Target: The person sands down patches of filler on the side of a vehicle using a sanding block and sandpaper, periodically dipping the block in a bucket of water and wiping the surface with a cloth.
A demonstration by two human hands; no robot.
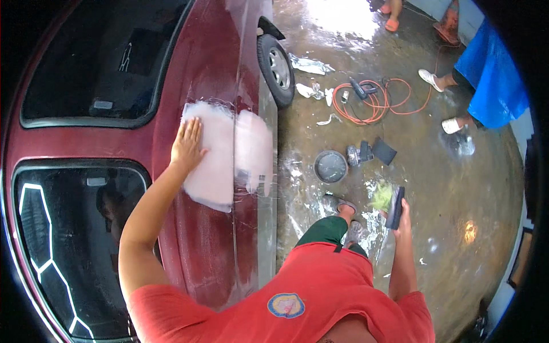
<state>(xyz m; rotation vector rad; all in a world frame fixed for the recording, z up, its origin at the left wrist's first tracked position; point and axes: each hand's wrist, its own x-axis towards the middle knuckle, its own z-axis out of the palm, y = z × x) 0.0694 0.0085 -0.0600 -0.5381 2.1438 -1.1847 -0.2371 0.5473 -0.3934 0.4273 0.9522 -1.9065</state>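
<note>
My left hand [190, 144] lies flat, fingers stretched, on the left edge of a pale pink filler patch [211, 166] on the dark red car's side. A panel gap separates this patch from a second whitish one [251, 146]. Off to the right, away from the car, my right hand [405, 220] grips a dark sanding block [396, 208] held upright above the floor. Its working face is turned mostly out of sight. Just beside the block shows a blurry yellow-green tuft [381, 196]; whether it is held or lies below, I cannot tell.
A round grey basin [331, 166] of water stands on the wet floor, near dark sanding sheets [384, 151]. Farther off, an orange hose [366, 117] lies coiled by a dark tool [358, 88]. Another person in a blue garment [494, 80] is at the upper right.
</note>
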